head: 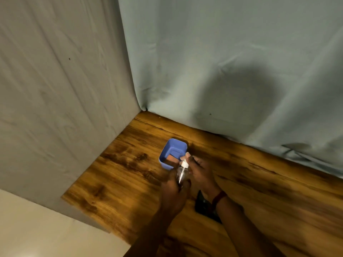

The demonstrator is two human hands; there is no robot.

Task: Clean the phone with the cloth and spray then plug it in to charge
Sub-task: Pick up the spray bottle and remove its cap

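Observation:
A small clear spray bottle [181, 174] with a white nozzle is held over the wooden table [118, 175]. My left hand [174, 191] grips its lower body. My right hand [199, 171] wraps the upper part, one finger resting on the white nozzle. A dark phone [203, 204] lies flat on the table beneath my right wrist, partly hidden by it. Just beyond the bottle stands a blue plastic box [171, 145] with a brownish cloth [171, 160] inside it.
Grey-blue fabric [222, 62] hangs behind the table and grey fabric [55, 89] along its left side, meeting at the far corner. The table's left edge drops to a pale floor [37, 229]. A red band circles my right wrist.

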